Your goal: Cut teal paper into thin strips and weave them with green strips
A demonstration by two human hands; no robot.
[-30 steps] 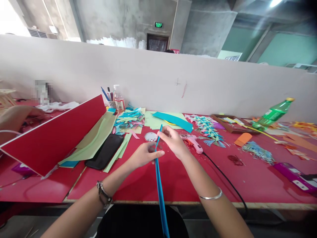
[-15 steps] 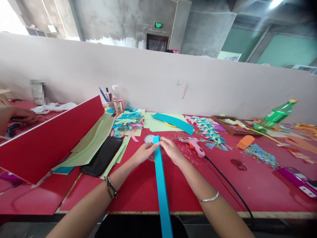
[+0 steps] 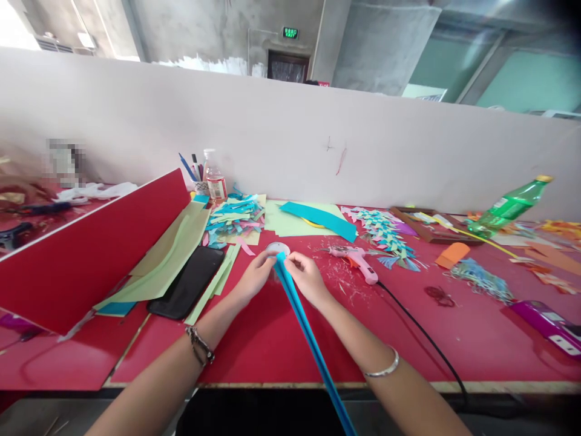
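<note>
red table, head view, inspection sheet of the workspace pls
Surface: red tabletop, pale seam at left.
Work piece: long blue paper strip hanging past the front edge.
Clutter: heap of blue, green and pink paper strips; black rectangular phone; green plastic bottle.
Hands: left hand and right hand, fingers at the strip's far end.
Cables: black cord from pink plastic glue gun, crossing the front edge.
Surroundings: pale partition wall; green exit sign.

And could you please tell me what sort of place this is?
Probably a craft workroom. A pink glue gun lies on the red table, a heap of cut paper strips sits farther back, and beyond the pale partition a green exit sign shows against a grey wall.
</note>
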